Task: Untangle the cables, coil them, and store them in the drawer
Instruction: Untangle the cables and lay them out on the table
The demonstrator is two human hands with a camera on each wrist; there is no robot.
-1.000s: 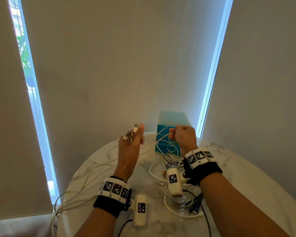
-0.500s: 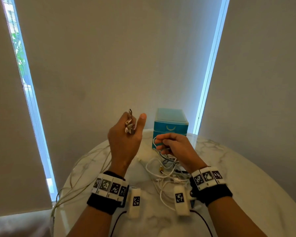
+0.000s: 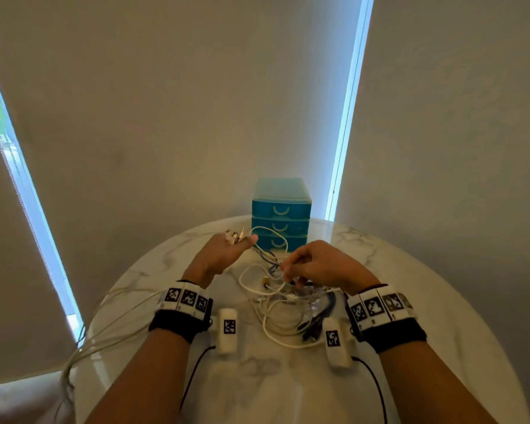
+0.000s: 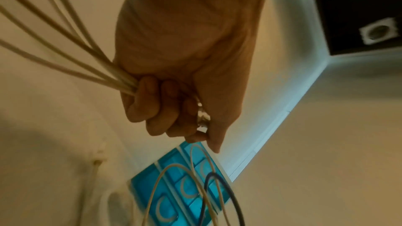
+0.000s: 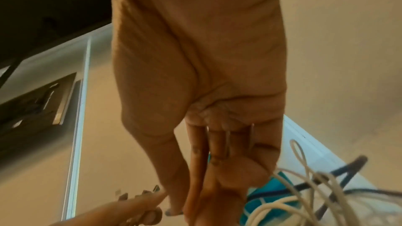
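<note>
A tangle of white, blue and black cables (image 3: 283, 301) lies on the round marble table (image 3: 441, 301). My left hand (image 3: 227, 250) is raised just left of it. It grips a bundle of white cable ends (image 4: 87, 57), and their metal plugs (image 3: 234, 235) stick out past the thumb. A white loop (image 3: 276, 237) runs from that hand down into the tangle. My right hand (image 3: 315, 266) hovers over the tangle with its fingertips (image 3: 285, 267) down among the cables. Whether they pinch one is hidden. The teal three-drawer box (image 3: 281, 215) stands behind, all drawers closed.
Long white cables (image 3: 104, 325) trail from my left hand over the table's left edge and hang down. The wall stands close behind the drawer box. Black leads (image 3: 196, 371) run back from both wrist cameras across the near table.
Both hands have come down from chest height toward the table. The right hand dropped from holding a raised white loop to the tangle. The left still holds its bundle.
</note>
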